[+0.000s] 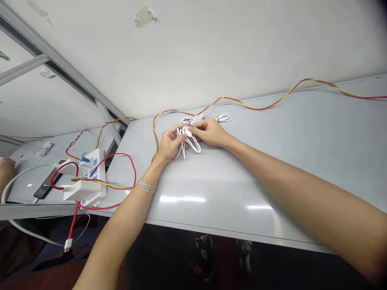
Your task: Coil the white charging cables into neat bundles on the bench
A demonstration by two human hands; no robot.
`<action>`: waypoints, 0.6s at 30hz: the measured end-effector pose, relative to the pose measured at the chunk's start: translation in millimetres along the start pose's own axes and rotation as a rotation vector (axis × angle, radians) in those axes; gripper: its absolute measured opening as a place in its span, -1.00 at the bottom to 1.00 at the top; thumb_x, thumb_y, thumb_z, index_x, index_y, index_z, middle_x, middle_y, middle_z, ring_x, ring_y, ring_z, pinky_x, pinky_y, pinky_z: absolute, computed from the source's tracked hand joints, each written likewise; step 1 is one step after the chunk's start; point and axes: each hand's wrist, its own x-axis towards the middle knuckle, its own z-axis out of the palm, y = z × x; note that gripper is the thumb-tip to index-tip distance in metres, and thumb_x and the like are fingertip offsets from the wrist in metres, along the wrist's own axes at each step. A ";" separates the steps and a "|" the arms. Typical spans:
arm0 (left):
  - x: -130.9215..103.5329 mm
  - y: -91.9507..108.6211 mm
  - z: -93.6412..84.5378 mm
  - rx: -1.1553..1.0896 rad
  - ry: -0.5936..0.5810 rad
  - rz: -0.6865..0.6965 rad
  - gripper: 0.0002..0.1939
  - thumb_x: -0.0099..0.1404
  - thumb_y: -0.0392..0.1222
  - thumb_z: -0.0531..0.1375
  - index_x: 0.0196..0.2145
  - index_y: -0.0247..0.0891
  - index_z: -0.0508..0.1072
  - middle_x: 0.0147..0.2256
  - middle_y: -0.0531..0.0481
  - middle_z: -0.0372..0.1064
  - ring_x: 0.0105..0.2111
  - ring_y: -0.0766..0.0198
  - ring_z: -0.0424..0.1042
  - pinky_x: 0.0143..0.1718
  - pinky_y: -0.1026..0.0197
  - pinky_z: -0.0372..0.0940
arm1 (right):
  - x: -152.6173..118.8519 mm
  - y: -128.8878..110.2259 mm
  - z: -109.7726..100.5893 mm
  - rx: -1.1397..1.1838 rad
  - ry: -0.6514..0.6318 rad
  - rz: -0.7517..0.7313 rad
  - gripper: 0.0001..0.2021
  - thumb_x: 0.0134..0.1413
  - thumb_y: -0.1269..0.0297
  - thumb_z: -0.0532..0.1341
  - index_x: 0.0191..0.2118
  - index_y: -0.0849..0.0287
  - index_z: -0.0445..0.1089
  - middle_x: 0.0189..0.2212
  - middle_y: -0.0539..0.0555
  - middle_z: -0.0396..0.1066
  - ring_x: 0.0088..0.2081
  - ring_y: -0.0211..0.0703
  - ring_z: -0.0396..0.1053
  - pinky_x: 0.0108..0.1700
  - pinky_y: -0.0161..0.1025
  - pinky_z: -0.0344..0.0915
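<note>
A white cable (193,144), gathered in loops with a white plug end, is held just above the grey tabletop between both hands. My left hand (171,144) has its thumb and fingers closed on the loops. The fingertips of my right hand (208,132) pinch the same cable near its plug. Behind the hands lies a coiled white cable (193,119) bound with a dark tie. Another tied white cable bundle (223,117) rests just past my right hand, partly hidden by it.
A white power strip (98,173) with chargers and red and yellow cords sits at the left. A twisted red-yellow wire (263,108) runs along the wall. A metal frame post (111,125) rises left. A dark phone-like device (48,183) and another person's hand (6,173) are farther left.
</note>
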 end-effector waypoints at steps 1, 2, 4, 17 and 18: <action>0.2 0.0 -0.1 -0.007 -0.002 -0.010 -0.59 0.12 -0.08 0.41 -0.09 -0.27 0.56 -0.34 -0.02 0.51 -0.51 0.33 0.42 -0.53 0.28 0.36 | 0.3 0.7 0.3 -0.006 0.005 0.001 -0.65 0.13 0.22 0.19 -0.64 0.19 0.27 -0.66 -0.02 0.24 -0.56 -0.32 0.14 -0.47 -0.28 0.05; 0.4 0.1 -0.2 -0.014 -0.004 -0.018 -0.60 0.12 -0.10 0.40 -0.09 -0.27 0.56 -0.36 -0.01 0.51 -0.52 0.34 0.41 -0.53 0.28 0.36 | 0.5 1.2 0.5 -0.011 0.007 0.005 -0.66 0.13 0.24 0.19 -0.64 0.19 0.27 -0.67 -0.02 0.24 -0.57 -0.32 0.14 -0.47 -0.28 0.04; 0.6 0.4 -0.1 -0.018 -0.010 -0.027 -0.61 0.11 -0.13 0.38 -0.09 -0.27 0.56 -0.37 0.00 0.49 -0.54 0.35 0.40 -0.54 0.28 0.35 | 0.6 1.2 0.9 -0.011 0.006 0.013 -0.67 0.12 0.27 0.19 -0.64 0.19 0.28 -0.67 -0.03 0.24 -0.57 -0.31 0.13 -0.47 -0.27 0.04; 0.2 -1.0 -3.6 -0.041 -0.034 -0.064 -0.45 0.10 -0.09 0.42 0.05 -0.27 0.50 -0.44 -0.01 0.47 -0.52 0.25 0.43 -0.53 0.22 0.33 | -1.4 -5.8 0.3 0.007 -0.012 0.037 -0.71 0.09 0.35 0.18 -0.64 0.20 0.33 -0.67 -0.03 0.29 -0.58 -0.33 0.15 -0.48 -0.28 0.05; 0.3 -1.2 -3.2 -0.043 -0.019 -0.060 -0.45 0.10 -0.09 0.43 0.04 -0.26 0.51 -0.43 -0.01 0.47 -0.52 0.26 0.43 -0.54 0.24 0.32 | -1.3 -5.8 0.3 0.011 -0.007 0.040 -0.70 0.10 0.35 0.18 -0.64 0.20 0.32 -0.67 -0.03 0.29 -0.58 -0.33 0.15 -0.48 -0.28 0.05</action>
